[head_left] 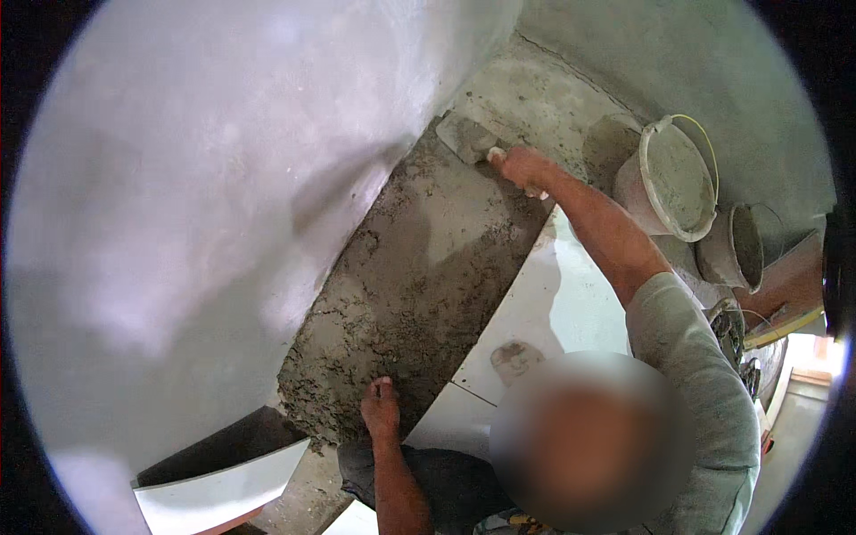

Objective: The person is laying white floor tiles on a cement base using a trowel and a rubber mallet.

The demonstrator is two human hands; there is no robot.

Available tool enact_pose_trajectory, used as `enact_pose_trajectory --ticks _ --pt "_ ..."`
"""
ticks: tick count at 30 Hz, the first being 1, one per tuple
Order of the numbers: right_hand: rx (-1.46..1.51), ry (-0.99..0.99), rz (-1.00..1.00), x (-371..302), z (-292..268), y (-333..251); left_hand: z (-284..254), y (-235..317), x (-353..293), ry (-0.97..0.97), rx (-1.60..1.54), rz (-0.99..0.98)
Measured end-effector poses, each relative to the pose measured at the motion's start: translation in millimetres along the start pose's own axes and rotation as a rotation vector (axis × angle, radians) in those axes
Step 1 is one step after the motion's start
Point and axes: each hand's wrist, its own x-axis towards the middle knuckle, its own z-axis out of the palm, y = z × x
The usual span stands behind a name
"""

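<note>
My right hand [526, 169] is closed round the handle of a trowel [465, 138], its flat grey blade lying at the far end of a bed of wet mortar [419, 267]. The mortar is smoother in its far and middle parts and lumpy at the near left. Over that near part hangs my left hand [382, 410], its fingers loosely curled together and nothing visible in them. Beside the mortar's right edge lie white tiles [508, 330], with a smear of mortar on one.
A pale wall [178, 178] borders the mortar on the left. At the right stand a large bucket [655, 178] of grey mix and a smaller bucket [718, 250]. A white tile [227, 490] leans at the lower left. Rough floor [535, 94] shows beyond the mortar.
</note>
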Motion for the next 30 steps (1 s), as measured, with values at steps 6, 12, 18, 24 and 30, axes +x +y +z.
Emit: enact_pose_trajectory --ticks 6,12,18,24,30 --pt "0.486 -0.188 0.005 -45 20 -40 1 -16 -2 0.017 -0.108 0.046" --pt "0.264 -0.249 -0.205 -105 95 -77 -7 17 -8 -0.007 -0.071 0.02" --pt "0.064 -0.46 -0.396 -175 199 -136 -14 21 -12 0.032 -0.08 0.005" --pt "-0.107 -0.501 -0.637 -222 207 -153 -11 -4 -8 0.136 -0.002 0.179" --pt "-0.166 -0.273 -0.466 -189 107 -117 -10 5 -15 0.051 -0.117 0.129"
